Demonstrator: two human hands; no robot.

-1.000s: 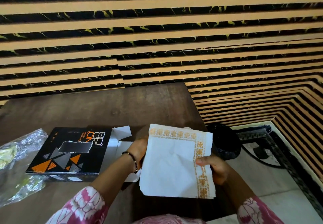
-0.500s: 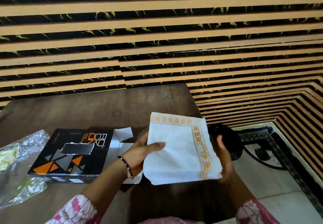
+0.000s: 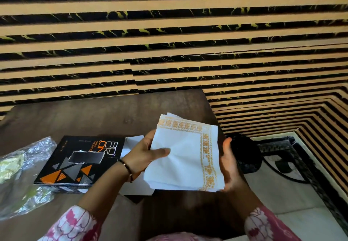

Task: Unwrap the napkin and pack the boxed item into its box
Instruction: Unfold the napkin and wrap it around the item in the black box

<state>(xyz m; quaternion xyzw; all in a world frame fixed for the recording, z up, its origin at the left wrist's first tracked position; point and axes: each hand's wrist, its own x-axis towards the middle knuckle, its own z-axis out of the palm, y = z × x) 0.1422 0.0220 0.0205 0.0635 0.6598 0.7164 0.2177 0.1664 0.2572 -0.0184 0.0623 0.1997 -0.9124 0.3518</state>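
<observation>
Over the table [image 3: 94, 116], left hand [image 3: 145, 156] pinches the folded napkin [image 3: 184, 158], flat right hand [image 3: 228, 165] props its three-o'clock edge; unwrapping probably needs a layer peeled.

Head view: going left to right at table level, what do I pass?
Crinkled plastic wrap → black box → left hand → white napkin → right hand → dark round object on the floor.
</observation>
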